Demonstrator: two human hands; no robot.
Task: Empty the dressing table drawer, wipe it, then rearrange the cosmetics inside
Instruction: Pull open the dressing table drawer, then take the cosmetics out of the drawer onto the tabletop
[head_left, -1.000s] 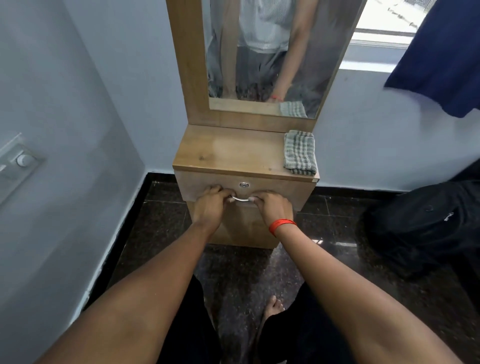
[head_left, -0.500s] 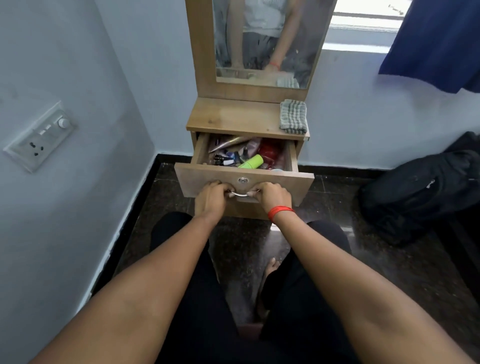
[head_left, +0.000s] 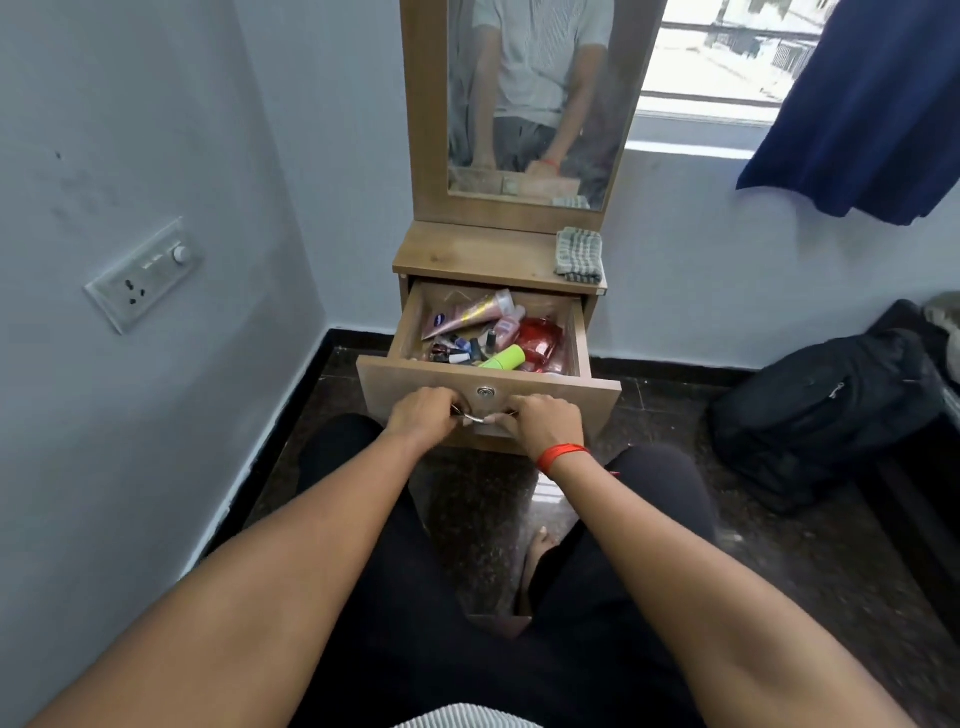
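Shows the drawer (head_left: 488, 387) open toward the knees, cosmetics (head_left: 493, 338) heaped inside, just beyond its front panel. Grips the handle (head_left: 480, 417) with left hand (head_left: 423, 415) and right hand (head_left: 548, 423), both curled round it, equally near. Probably calls for a reach forward over the panel.

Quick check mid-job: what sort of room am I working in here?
Probably a bedroom or dressing corner at home: a wooden dressing table with a tall mirror, its open drawer full of cosmetics, and a black backpack on the floor.
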